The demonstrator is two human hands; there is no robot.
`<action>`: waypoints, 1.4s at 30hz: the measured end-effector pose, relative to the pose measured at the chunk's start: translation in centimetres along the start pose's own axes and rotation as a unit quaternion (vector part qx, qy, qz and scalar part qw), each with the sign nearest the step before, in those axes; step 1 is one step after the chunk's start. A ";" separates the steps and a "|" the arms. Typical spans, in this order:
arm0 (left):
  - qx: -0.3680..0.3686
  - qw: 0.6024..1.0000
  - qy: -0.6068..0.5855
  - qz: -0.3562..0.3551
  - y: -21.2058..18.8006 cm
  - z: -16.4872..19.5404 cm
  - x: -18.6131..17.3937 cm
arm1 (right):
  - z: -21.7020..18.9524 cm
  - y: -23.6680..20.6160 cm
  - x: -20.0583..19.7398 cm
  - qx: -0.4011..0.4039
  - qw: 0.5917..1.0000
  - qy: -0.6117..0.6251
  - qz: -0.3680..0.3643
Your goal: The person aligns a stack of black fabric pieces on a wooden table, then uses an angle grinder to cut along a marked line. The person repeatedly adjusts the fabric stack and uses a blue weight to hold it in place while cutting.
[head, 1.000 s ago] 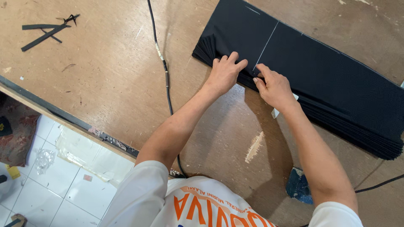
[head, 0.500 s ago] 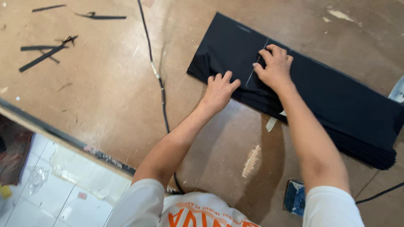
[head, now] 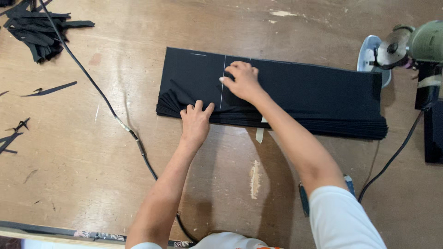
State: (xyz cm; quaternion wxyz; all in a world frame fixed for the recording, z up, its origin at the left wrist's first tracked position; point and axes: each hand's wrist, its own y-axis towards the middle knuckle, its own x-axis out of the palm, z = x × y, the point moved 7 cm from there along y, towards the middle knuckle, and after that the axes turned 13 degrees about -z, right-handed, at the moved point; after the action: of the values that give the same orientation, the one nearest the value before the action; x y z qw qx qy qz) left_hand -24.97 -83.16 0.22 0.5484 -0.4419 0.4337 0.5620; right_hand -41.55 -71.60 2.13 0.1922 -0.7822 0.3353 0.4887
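Observation:
A long stack of black fabric layers (head: 318, 99) lies flat on the brown wooden table (head: 92, 175), with a thin white chalk line across it near its left end. My left hand (head: 195, 122) presses on the near edge of the stack, fingers spread, just left of the line. On top of the stack rests my right hand (head: 242, 80), fingers curled, right beside the chalk line. The left end of the layers is fanned and slightly rumpled.
A round-blade electric cutting machine (head: 406, 48) stands at the right end of the stack, its cable trailing down. A black cord (head: 108, 108) crosses the table on the left. A pile of black fabric scraps (head: 34, 27) lies top left, loose strips below it.
The view has shifted so the stack now lies level, with the cutting machine in sight. My right hand stays on top of the stack at the chalk line; my left hand stays at the near edge.

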 end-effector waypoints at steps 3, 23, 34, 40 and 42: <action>0.003 1.000 0.013 -0.003 -0.3 0.0 0.0 | -0.5 -6.0 -3.6 -0.018 0.999 0.011 0.031; 0.020 0.999 0.020 0.047 -2.0 0.6 0.4 | 2.0 -49.6 -3.7 0.444 0.891 -0.089 0.031; 0.004 1.000 0.018 -0.007 -2.1 0.1 0.8 | 5.4 -47.7 -6.5 0.489 0.870 0.056 -0.005; -0.005 0.998 0.043 -0.045 -1.7 0.1 1.0 | 4.8 -34.2 -13.4 0.211 0.977 -0.027 0.017; -0.004 0.998 0.040 -0.043 -1.9 0.1 0.9 | 5.2 -29.1 -14.2 0.132 0.991 -0.032 -0.017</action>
State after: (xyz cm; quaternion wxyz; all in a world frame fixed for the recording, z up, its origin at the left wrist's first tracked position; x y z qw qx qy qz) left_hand -23.13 -82.79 -0.66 0.5525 -0.4847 0.4336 0.5214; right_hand -28.36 -43.17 11.68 0.3128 -0.7394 0.3771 0.4618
